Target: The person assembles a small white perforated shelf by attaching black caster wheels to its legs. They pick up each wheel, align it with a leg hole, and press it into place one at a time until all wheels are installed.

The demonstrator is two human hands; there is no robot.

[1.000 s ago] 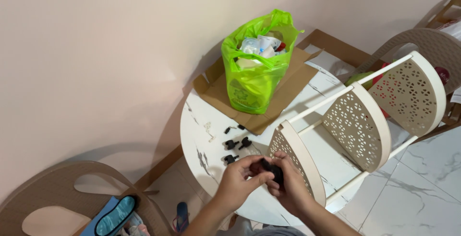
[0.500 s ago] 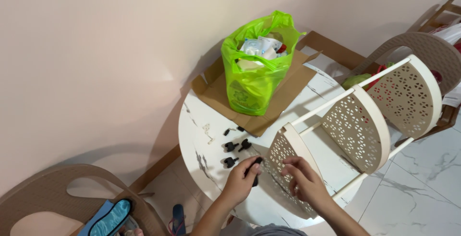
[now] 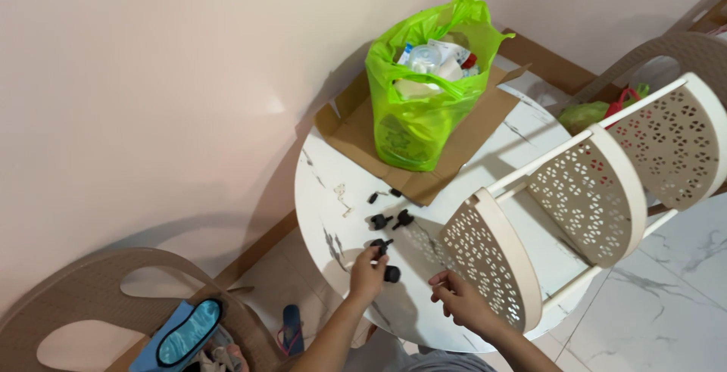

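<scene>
White marble tabletop (image 3: pixel 333 213), black casters and a perforated beige rack (image 3: pixel 583 190) lying on it.
Left hand (image 3: pixel 367 275) pinches a black caster (image 3: pixel 389 272) near the rack's closest panel; right hand (image 3: pixel 460 300) half-curled, grip unclear. Green bag (image 3: pixel 424 99) holds indistinct packages.

**What you cannot make out**

Your left hand (image 3: pixel 368 272) covers part of the small black caster (image 3: pixel 390 273) it touches, so you cannot tell how the fingers grip it. The tiny black parts (image 3: pixel 382 195) near the cardboard (image 3: pixel 439 141) are too small to identify, and so is the pale bit (image 3: pixel 342 196) lying on the round marble table (image 3: pixel 333 221). The green plastic bag (image 3: pixel 424 92) hides most of its contents. Your right hand (image 3: pixel 460 300) sits against the cream perforated rack (image 3: pixel 583 190), whose far panel runs off the right edge. Both forearms leave the bottom edge, as do the woven chair (image 3: pixel 91 304) and the blue item (image 3: pixel 185 334).
</scene>
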